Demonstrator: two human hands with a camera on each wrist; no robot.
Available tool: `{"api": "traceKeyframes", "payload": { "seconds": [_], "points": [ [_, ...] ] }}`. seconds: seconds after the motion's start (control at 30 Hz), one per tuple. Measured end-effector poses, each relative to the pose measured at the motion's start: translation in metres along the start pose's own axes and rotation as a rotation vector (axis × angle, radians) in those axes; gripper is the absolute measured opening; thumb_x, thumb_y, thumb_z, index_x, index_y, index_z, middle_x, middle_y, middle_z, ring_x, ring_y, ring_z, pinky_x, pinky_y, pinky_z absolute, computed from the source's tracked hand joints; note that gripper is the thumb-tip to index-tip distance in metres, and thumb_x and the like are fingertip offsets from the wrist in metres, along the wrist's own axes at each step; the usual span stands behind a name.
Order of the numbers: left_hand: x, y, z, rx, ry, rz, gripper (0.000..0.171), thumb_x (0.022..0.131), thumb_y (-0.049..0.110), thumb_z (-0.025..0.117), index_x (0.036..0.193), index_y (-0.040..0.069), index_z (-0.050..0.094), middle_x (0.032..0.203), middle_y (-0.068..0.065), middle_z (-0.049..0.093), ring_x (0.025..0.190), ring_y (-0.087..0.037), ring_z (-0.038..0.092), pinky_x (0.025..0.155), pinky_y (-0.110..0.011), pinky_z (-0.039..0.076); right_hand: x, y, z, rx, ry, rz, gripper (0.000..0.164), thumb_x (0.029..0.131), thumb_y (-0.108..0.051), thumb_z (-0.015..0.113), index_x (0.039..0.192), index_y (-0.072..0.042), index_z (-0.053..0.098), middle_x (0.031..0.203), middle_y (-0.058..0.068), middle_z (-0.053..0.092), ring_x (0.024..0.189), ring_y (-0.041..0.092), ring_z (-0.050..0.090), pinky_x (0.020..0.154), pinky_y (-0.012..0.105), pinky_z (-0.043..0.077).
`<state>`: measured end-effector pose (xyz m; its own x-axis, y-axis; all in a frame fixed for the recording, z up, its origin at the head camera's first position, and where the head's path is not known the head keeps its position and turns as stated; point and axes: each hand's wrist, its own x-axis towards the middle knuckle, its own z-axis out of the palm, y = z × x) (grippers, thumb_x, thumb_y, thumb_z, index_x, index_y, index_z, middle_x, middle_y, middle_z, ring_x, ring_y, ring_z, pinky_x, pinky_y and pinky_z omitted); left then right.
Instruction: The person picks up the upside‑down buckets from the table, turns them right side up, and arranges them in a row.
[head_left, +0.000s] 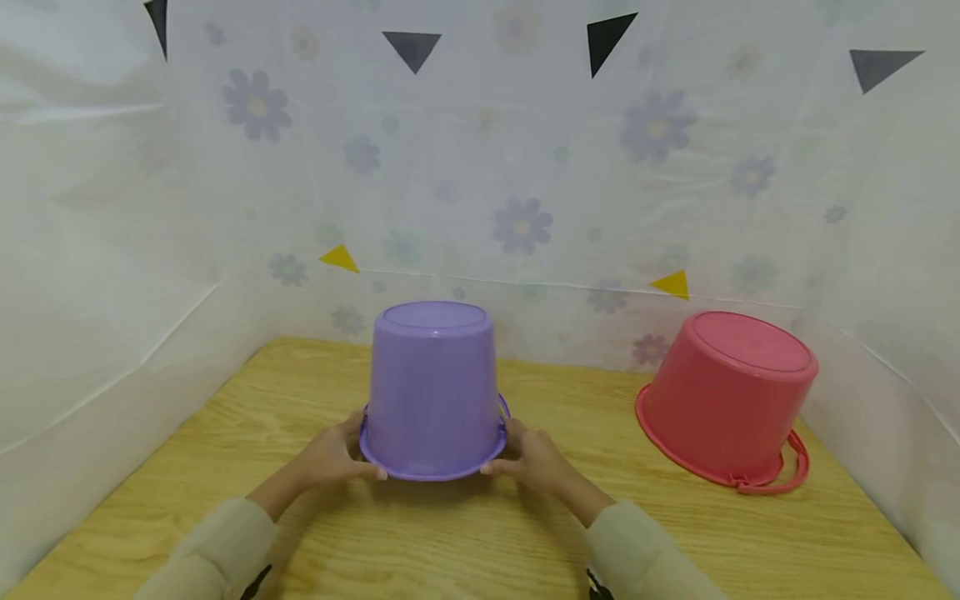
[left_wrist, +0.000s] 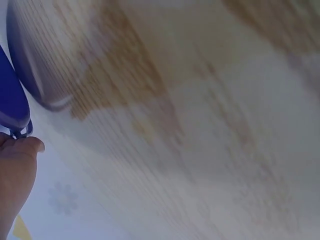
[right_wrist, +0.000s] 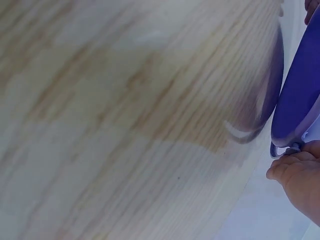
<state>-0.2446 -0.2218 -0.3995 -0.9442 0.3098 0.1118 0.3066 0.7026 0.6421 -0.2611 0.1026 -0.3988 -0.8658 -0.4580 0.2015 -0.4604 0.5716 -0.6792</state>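
Note:
A purple bucket [head_left: 435, 392] is upside down over the middle of the wooden table, its base facing up. My left hand [head_left: 337, 454] grips its rim on the left side, thumb in front and the other fingers mostly hidden behind the rim. On the opposite side my right hand [head_left: 536, 458] holds the rim in the same way. Both wrist views show the bucket's purple side [left_wrist: 10, 95] close to its reflection on the tabletop; whether the rim touches the table I cannot tell. Part of the bucket's handle [head_left: 505, 407] shows beside the right hand.
To the right a red bucket [head_left: 731, 400] stands upside down, its handle [head_left: 798, 467] hanging at its lower right. The wooden table [head_left: 300, 383] meets white sheet walls [head_left: 450, 167] at the back and sides, with flower prints and several black, grey and yellow triangles.

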Motion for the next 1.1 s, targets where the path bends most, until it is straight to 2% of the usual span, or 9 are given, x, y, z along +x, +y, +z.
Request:
{"api": "traceKeyframes", "payload": {
  "seconds": [0.13, 0.37, 0.6, 0.8, 0.97, 1.1],
  "points": [
    [0.000, 0.002, -0.002, 0.005, 0.022, -0.028, 0.110, 0.067, 0.043, 0.080, 0.143, -0.009, 0.019, 0.142, -0.031, 0.032, 0.131, -0.046, 0.033, 0.105, -0.059, 0.032, -0.001, -0.002, -0.002, 0.012, 0.033, -0.016, 0.081, 0.073, -0.031, 0.077, 0.132, 0.011, 0.043, 0.130, 0.026, 0.051, 0.123, 0.038, 0.048, 0.102, 0.049, 0.040],
    [-0.003, 0.007, -0.002, -0.016, 0.056, -0.045, 0.103, 0.071, 0.043, 0.076, 0.142, -0.010, 0.022, 0.143, -0.031, 0.029, 0.131, -0.047, 0.032, 0.106, -0.058, 0.032, -0.001, -0.005, -0.005, 0.053, 0.064, 0.016, 0.080, 0.075, -0.032, 0.076, 0.134, 0.011, 0.040, 0.134, 0.026, 0.046, 0.127, 0.038, 0.043, 0.105, 0.049, 0.037],
    [-0.003, 0.014, -0.001, -0.122, 0.116, -0.053, 0.090, 0.080, 0.038, 0.069, 0.143, -0.009, 0.023, 0.144, -0.030, 0.029, 0.132, -0.044, 0.029, 0.108, -0.054, 0.031, 0.000, -0.011, -0.007, 0.054, 0.122, 0.063, 0.074, 0.080, -0.031, 0.072, 0.131, 0.013, 0.042, 0.132, 0.028, 0.047, 0.126, 0.039, 0.044, 0.105, 0.049, 0.038],
    [-0.003, 0.020, 0.000, -0.212, 0.133, -0.063, 0.083, 0.087, 0.044, 0.057, 0.144, -0.005, 0.022, 0.145, -0.029, 0.027, 0.134, -0.044, 0.026, 0.107, -0.055, 0.031, -0.001, -0.018, -0.010, 0.089, 0.161, 0.103, 0.072, 0.084, -0.032, 0.068, 0.131, 0.015, 0.041, 0.134, 0.029, 0.045, 0.127, 0.039, 0.042, 0.105, 0.049, 0.038],
    [-0.004, 0.024, 0.002, -0.244, 0.170, -0.045, 0.082, 0.090, 0.046, 0.052, 0.142, -0.009, 0.022, 0.145, -0.030, 0.027, 0.134, -0.042, 0.027, 0.108, -0.051, 0.032, -0.001, -0.021, -0.012, 0.143, 0.180, 0.095, 0.074, 0.086, -0.035, 0.065, 0.132, 0.017, 0.037, 0.135, 0.030, 0.041, 0.128, 0.040, 0.039, 0.105, 0.048, 0.037],
    [-0.003, 0.027, 0.004, -0.291, 0.203, -0.019, 0.078, 0.092, 0.042, 0.052, 0.141, -0.011, 0.022, 0.145, -0.030, 0.026, 0.134, -0.041, 0.029, 0.107, -0.049, 0.032, -0.001, -0.022, -0.013, 0.185, 0.218, 0.067, 0.077, 0.086, -0.038, 0.063, 0.132, 0.017, 0.035, 0.136, 0.031, 0.039, 0.129, 0.041, 0.037, 0.106, 0.048, 0.035]
  ]
}}
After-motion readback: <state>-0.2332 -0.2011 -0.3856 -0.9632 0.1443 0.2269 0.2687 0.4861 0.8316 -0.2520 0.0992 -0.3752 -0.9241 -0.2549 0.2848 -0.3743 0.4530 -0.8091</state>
